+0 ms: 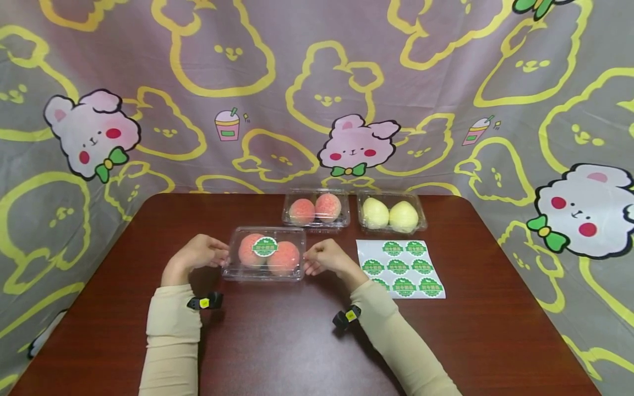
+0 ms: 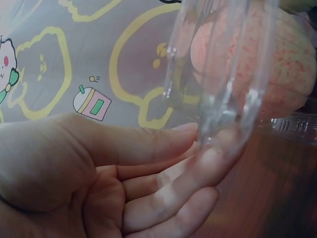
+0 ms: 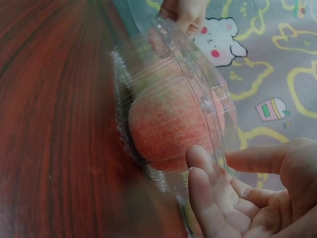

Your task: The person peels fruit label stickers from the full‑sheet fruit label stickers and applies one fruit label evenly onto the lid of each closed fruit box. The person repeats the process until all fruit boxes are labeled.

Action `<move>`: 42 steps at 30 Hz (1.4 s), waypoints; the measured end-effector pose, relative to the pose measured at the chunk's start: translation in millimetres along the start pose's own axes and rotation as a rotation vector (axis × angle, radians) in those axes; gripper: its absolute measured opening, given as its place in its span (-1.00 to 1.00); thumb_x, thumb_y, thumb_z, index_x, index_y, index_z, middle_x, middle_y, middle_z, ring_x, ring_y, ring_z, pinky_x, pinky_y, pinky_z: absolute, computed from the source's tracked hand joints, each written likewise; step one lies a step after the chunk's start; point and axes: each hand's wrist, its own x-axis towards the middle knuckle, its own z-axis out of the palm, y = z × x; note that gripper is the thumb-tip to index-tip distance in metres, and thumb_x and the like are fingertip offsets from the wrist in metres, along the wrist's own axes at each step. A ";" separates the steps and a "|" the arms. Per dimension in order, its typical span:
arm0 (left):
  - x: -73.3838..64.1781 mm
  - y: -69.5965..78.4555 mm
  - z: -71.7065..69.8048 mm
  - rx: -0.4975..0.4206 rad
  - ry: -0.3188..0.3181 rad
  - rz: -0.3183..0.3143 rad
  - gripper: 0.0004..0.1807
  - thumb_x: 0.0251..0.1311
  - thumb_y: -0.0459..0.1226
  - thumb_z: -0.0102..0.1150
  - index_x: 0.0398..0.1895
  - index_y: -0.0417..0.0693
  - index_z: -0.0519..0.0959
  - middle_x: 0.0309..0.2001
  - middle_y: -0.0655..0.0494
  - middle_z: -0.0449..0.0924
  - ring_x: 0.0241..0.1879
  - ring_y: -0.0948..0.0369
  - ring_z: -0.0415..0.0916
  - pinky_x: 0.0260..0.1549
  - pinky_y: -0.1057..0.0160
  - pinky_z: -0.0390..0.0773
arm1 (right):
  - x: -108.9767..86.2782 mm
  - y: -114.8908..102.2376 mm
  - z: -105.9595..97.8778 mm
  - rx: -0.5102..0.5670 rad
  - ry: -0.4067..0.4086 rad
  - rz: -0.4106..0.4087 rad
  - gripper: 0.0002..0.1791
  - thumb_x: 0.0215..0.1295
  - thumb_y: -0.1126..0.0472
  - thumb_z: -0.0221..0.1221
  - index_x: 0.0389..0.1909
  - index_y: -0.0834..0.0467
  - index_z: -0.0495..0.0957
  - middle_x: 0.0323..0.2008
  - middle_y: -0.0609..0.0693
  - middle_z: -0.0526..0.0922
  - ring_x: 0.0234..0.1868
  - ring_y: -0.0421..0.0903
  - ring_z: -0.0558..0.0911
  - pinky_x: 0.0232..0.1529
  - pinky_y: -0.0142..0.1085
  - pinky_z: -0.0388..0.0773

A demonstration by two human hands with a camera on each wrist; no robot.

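A clear plastic clamshell box (image 1: 262, 276) holding two pink peaches (image 1: 283, 257) is between my hands in the head view. A round green label (image 1: 265, 247) sits on its lid. My left hand (image 1: 200, 252) pinches the rim at the box's left end; in the left wrist view the thumb (image 2: 173, 139) and fingers meet at the plastic edge. At the opposite end my right hand (image 1: 328, 257) pinches the rim, with the thumb and fingertips (image 3: 199, 157) on either side of it in the right wrist view.
Right of the right hand lies a white sheet (image 1: 367, 248) of round green labels. Farther back stand a second clear box (image 1: 317, 224) with two pink peaches and another box (image 1: 391, 229) with two pale yellow fruits. A patterned curtain (image 1: 307, 99) surrounds the brown table (image 1: 277, 341).
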 end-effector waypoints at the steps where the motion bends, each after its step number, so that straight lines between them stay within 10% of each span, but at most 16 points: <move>1: -0.6 -0.9 -0.9 0.001 0.001 -0.001 -0.66 0.26 -0.43 0.07 0.01 -0.59 0.49 -0.30 -0.24 0.73 -0.38 0.26 0.65 -0.24 0.15 0.70 | 0.6 -0.2 1.7 0.005 0.002 -0.002 -0.74 0.33 0.36 0.06 -0.22 0.54 0.55 -0.65 -0.01 0.65 -0.66 -0.23 0.61 -0.47 -0.32 0.68; 42: -19.7 -28.0 -30.7 0.003 0.020 -0.092 -0.64 0.34 -0.41 -0.03 0.04 -0.63 0.44 -0.27 -0.24 0.71 -0.35 0.27 0.63 -0.21 0.15 0.69 | 13.6 -9.4 51.3 -0.022 0.020 -0.048 -0.73 0.36 0.31 0.08 -0.23 0.50 0.59 -0.38 0.43 0.69 -0.67 -0.24 0.59 -0.40 -0.19 0.71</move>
